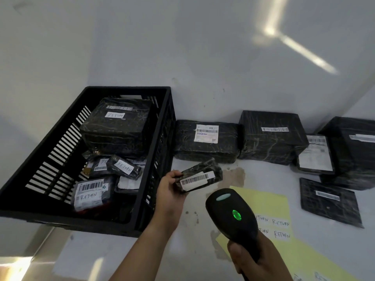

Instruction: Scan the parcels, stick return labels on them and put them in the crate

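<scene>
My left hand (169, 191) grips a small black wrapped parcel (199, 175) by its left end, its white barcode strip facing up, just right of the crate. Below it, my right hand (255, 260) holds a black barcode scanner (231, 216) by the handle; the scanner's head points up at the parcel and a green light glows on its back. The black plastic crate (140, 199) stands at the left and holds several wrapped parcels marked RETURN. A yellow sheet (269, 203) with handwritten RETURN labels lies on the table under the scanner.
Along the wall stand more black wrapped parcels with barcodes: one with a white shipping label (206, 141), a taller one (272, 136), a flat white-labelled one (315, 155), a big one at far right (355, 151). A flat black parcel (329, 201) lies nearer.
</scene>
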